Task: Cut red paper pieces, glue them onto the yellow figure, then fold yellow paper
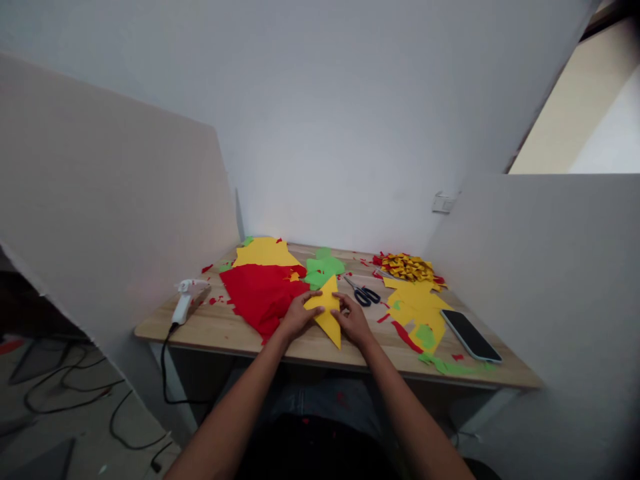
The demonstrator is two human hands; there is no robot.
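A folded yellow paper piece [329,310], pointed at both ends, lies on the wooden table [225,328] near its front edge. My left hand [299,315] presses on its left side with fingers lying flat. Its right side is pinned the same way under the flat fingers of my right hand [353,317]. A red paper sheet [263,293] lies just left of my left hand, partly under it.
Black-handled scissors [363,293] lie behind my right hand. A white glue gun [186,300] with a black cord sits at the table's left edge. A dark phone [471,335], yellow paper [419,303], green scraps [323,267] and a pile of red-yellow bits [407,267] lie right. White boards flank the table.
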